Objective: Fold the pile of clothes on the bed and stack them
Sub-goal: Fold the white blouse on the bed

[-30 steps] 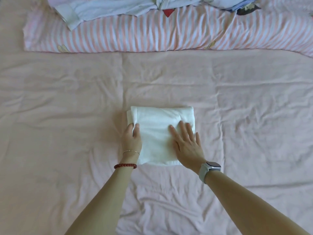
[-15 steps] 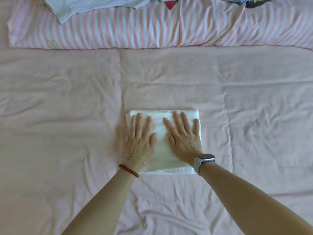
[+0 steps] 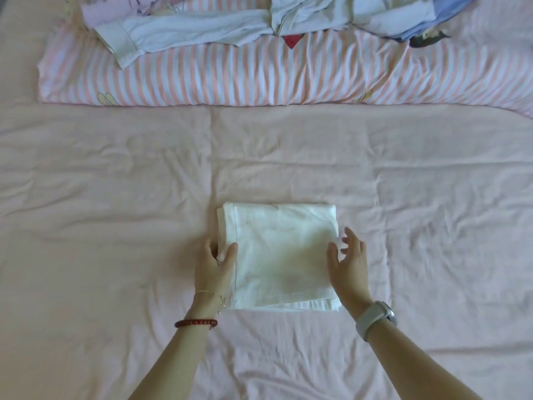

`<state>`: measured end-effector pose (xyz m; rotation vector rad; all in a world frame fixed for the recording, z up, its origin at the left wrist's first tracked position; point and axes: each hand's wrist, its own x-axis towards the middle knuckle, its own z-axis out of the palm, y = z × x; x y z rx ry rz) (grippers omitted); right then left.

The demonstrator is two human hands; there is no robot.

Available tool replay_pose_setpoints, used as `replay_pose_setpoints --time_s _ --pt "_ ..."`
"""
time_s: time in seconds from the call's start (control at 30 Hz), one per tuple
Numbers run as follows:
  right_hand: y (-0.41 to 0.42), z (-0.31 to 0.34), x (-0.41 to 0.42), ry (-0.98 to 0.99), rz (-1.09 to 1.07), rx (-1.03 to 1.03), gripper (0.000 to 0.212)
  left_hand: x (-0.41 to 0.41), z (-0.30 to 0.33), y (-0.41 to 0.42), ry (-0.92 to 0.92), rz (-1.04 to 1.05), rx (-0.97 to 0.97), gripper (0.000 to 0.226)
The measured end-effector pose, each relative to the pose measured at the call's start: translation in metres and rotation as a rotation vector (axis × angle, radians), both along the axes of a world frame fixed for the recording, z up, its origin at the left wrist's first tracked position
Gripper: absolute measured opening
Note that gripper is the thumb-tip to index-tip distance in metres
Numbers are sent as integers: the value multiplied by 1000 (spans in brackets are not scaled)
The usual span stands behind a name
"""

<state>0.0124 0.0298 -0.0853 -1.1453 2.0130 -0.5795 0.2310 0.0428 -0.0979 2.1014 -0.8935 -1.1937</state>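
left hand pinches the left edge of a folded white garment lying mid-bed on the pink sheet. right hand hovers unclenched at its right edge, gripping nothing. this piece looks folded; next, likely lift it aside to start a stack. unfolded clothes wait on the striped quilt beyond.
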Motion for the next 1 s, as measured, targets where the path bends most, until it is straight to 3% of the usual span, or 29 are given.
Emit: replay_pose_setpoints --time_s 0.07,0.13,0.27,0.43,0.6,0.73,1.0 --pt "0 1 0 -241 -182 210 36 -1 3 -4 123 53 103 24" --pt "-3 -2 0 -328 -237 256 29 -1 3 -13 190 45 147 35" --pt "-10 -5 1 -347 -231 256 26 -5 5 -25 318 64 205 45" --pt "6 6 -1 -364 -143 238 35 -9 10 -9 151 -38 36 33" --pt "27 31 33 -260 16 61 32 13 38 22 374 201 -23 29" --pt "28 42 105 -377 137 7 33 84 54 40 287 358 -82 10" --pt "3 31 279 -570 249 74 26 258 64 24 -5 391 -178 8"
